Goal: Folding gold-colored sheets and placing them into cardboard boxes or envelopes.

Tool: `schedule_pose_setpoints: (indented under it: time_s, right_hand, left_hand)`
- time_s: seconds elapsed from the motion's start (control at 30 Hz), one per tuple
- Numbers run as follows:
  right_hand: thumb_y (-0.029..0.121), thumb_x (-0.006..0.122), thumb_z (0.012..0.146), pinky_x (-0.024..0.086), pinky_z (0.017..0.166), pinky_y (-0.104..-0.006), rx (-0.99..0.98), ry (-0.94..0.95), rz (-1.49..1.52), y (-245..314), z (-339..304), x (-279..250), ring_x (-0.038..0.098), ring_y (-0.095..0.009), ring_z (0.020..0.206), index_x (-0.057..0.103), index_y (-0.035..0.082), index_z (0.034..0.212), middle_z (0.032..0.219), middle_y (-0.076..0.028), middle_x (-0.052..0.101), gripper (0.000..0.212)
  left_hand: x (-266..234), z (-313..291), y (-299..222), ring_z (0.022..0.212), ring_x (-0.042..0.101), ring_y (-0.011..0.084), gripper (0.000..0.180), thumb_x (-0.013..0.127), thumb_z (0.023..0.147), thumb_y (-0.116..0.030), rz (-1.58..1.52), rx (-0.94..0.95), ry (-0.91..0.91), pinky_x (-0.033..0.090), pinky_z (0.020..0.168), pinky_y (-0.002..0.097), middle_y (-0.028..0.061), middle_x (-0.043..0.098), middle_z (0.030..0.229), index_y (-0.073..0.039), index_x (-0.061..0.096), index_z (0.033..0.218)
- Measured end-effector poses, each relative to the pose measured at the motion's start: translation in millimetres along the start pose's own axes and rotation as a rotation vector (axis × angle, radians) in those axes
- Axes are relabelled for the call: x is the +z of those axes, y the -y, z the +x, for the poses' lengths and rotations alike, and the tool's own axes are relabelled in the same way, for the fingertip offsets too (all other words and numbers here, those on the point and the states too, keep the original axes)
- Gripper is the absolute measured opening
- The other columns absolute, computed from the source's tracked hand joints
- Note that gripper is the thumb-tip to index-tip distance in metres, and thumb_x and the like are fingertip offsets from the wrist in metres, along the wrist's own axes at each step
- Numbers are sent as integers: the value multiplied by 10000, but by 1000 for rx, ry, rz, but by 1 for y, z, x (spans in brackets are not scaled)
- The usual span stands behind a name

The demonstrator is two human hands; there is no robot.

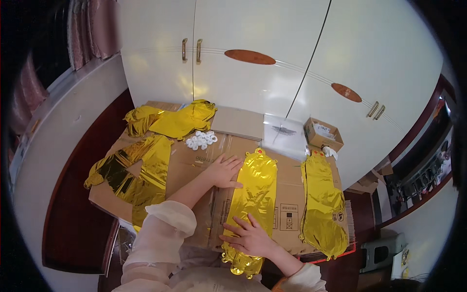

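A flat, shiny gold foil balloon (254,187) lies lengthwise on cardboard in front of me, with small tabs at its ends and a red spot at its far end. My left hand (224,170) rests flat at its upper left edge, fingers stretched out and partly touching the foil. Lower down, my right hand (249,237) lies on the foil with its fingers spread. Neither hand grips anything. To the right is another gold foil balloon (323,204). More gold foil pieces (153,165) lie at the left, and a further gold foil pile (182,119) sits behind them.
The work surface is flattened cardboard (194,163). A cluster of small white rings (201,140) sits at its back left. At the back right stand a clear plastic bag (284,134) and a small cardboard box (323,134) holding white items. White cabinet doors (233,29) rise directly behind.
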State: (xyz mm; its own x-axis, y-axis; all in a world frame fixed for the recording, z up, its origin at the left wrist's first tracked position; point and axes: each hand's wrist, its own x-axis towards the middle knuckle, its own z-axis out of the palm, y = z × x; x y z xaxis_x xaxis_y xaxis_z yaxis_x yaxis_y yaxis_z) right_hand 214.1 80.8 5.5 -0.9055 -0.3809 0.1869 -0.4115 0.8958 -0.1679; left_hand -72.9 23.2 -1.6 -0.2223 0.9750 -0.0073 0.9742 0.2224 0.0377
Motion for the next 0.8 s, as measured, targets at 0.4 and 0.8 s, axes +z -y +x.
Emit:
schedule_pose_setpoints:
  time_s: [0.4, 0.8]
  right_hand:
    - [395, 531, 955, 217, 1118, -618, -47, 78, -6, -9, -14, -3, 372, -269, 1380, 584, 386, 1327, 1480, 38, 442, 375]
    - [322, 555, 956, 252, 1144, -565, 119, -54, 138, -70, 0, -28, 406, -304, 1383, 522, 123, 1389, 1450, -106, 481, 478]
  left_hand:
    - [11, 14, -7, 1445, 293, 306, 744, 504, 923, -500, -18, -373, -377, 164, 1160, 601, 174, 417, 1487, 14, 380, 1447]
    - [6, -54, -42, 1439, 291, 356, 921, 517, 871, -674, -44, 211, -133, 203, 1160, 574, 223, 342, 1522, 24, 354, 1450]
